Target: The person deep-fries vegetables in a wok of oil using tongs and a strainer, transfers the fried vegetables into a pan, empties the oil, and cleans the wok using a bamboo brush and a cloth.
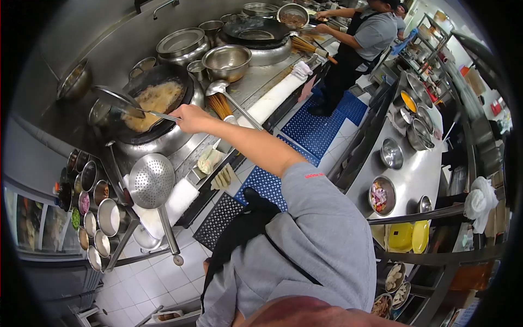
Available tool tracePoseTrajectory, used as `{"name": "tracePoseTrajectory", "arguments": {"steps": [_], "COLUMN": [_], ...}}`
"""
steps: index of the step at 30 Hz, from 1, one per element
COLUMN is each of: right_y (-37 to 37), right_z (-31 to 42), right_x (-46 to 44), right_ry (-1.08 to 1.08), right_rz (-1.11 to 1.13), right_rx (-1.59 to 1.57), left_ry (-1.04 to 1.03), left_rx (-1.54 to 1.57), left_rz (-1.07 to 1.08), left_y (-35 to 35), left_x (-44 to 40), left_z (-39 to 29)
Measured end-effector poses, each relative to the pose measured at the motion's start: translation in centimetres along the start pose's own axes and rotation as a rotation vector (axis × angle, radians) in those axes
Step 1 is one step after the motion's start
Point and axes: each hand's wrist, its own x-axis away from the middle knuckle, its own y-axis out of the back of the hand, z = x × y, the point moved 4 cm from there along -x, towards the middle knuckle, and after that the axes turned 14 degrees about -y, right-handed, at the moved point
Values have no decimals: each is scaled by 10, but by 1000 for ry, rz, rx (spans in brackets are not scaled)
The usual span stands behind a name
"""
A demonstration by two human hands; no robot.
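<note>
My right hand (192, 119) is closed around the handle of a long-handled metal skimmer (115, 97). Its wide, shallow head is seen nearly edge-on over the left side of a black wok (185, 103), so any holes in it do not show. Foamy, light brown liquid (158, 101) bubbles in the wok. Of my left hand (206, 266) only a sliver of skin shows beside the black apron, and its fingers are hidden. A perforated skimmer (152, 180) lies nearer me across the stove edge. A ladle (219, 87) rests right of the wok beside a bamboo brush (220, 106).
A steel bowl (226, 61) and a second wok (256, 31) stand farther along the stove. Seasoning containers (109, 217) cluster at left. A co-worker (365, 43) stands at the far end. Behind me, a steel counter (406, 180) holds several bowls.
</note>
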Motion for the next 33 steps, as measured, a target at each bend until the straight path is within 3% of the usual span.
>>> {"name": "tracePoseTrajectory", "arguments": {"steps": [3,7,9,10,12,13,17,20,26,30,33], "right_y": [6,19,21,24,28,26,27,17,25,41,43], "right_z": [-16,-47,-60,-62,-74,-77,-71,-70,-99,-94,-92], "right_x": [0,-11,-17,-16,-20,-21,-10,-8,-17,-11,-23], "right_ry": [-69,-77,-43,41,5,-65,-330,-375,-460,-472,-398], "right_rz": [68,-45,-52,-102,-72,-18,100,65,140,92,3], "right_rx": [3,164,180,185,72,-72,-507,-579,-1064,-909,-518], "left_ry": [1,-5,-67,58,118,-19,32,21,40,63,121], "left_rx": [-33,-136,-245,-98,149,17,75,188,149,120,66], "left_rz": [4,-28,-66,14,-114,-92,-87,-140,-124,-146,-66], "left_y": [3,7,21,33,29,32,33,32,32,20,23], "left_x": [-2,-3,8,16,20,18,21,22,31,50,56], "left_z": [-6,-5,-44,-82,-82,-88,-101,-100,-97,-69,-63]}}
